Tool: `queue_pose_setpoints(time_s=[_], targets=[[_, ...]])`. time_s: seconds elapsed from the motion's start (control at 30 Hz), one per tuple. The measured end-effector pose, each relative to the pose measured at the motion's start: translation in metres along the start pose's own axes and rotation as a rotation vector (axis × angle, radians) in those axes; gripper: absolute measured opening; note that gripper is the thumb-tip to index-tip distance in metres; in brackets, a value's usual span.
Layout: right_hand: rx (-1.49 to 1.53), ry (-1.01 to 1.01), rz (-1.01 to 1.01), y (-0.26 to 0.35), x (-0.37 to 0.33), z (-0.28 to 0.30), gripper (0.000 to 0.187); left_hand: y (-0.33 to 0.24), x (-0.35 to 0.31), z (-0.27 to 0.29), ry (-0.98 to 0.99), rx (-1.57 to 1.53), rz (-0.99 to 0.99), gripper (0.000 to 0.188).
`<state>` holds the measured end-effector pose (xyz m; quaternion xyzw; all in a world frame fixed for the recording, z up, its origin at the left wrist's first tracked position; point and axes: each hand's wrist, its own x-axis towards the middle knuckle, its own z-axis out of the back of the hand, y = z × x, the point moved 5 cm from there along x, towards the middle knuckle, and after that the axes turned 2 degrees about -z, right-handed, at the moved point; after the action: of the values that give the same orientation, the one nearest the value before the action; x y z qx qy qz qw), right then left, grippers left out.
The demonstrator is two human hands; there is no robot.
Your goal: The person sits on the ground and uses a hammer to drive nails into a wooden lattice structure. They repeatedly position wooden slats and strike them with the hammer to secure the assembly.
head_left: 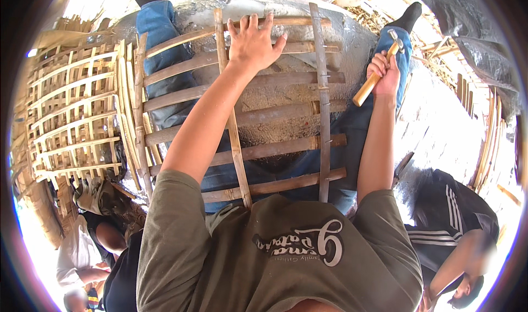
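Note:
A lattice panel of split bamboo slats point(278, 115) lies across my outstretched legs. Several crosswise slats are joined to upright strips point(323, 105), and what look like nails stick out along the right-hand one. My left hand point(254, 43) rests with fingers spread on the farthest slat, close to the middle upright strip point(231, 114). In my right hand point(383, 72) is a hammer point(365, 91), gripped around its wooden handle with the metal head pointing up and away. It is held off to the right of the panel, over my right leg.
Finished-looking bamboo lattices point(74, 111) are stacked at the left. One person point(91, 251) sits at the lower left, and another in a dark striped jacket point(448, 218) bends at the lower right. Dark plastic sheeting point(467, 15) hangs at the upper right, near bamboo scraps point(440, 48).

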<state>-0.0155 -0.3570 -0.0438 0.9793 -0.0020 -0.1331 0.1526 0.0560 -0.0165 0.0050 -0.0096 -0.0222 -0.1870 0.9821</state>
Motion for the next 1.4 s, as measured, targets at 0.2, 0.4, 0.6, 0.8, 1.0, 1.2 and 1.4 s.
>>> queue_pose_setpoints(time_s=[0.2, 0.4, 0.6, 0.8, 1.0, 1.2, 1.4], targets=[[-0.053, -0.046, 0.015, -0.003, 0.003, 0.002, 0.033, 0.014, -0.017, 0.054, -0.214, -0.119, -0.135, 0.066], [-0.087, -0.046, 0.057, -0.003, 0.001, -0.007, 0.031, 0.071, -0.09, 0.101, -0.142, -0.25, -0.082, 0.03], [-0.179, -0.099, 0.069, -0.006, -0.003, -0.005, 0.034, 0.132, -0.158, 0.099, -0.244, -0.268, -0.028, 0.015], [-0.06, 0.025, -0.017, 0.012, 0.008, 0.013, 0.034, 0.229, -0.189, 0.169, -0.464, -0.237, 0.249, 0.019], [-0.076, 0.041, -0.042, 0.008, 0.011, 0.016, 0.034, 0.322, -0.242, 0.158, -0.375, -0.474, 0.522, 0.036], [-0.066, 0.046, -0.059, 0.008, 0.011, 0.02, 0.036, 0.311, -0.255, 0.094, -0.141, -0.734, 0.752, 0.043], [-0.057, 0.044, -0.068, 0.01, 0.011, 0.021, 0.034, 0.309, -0.257, 0.062, 0.058, -0.933, 0.894, 0.042]])
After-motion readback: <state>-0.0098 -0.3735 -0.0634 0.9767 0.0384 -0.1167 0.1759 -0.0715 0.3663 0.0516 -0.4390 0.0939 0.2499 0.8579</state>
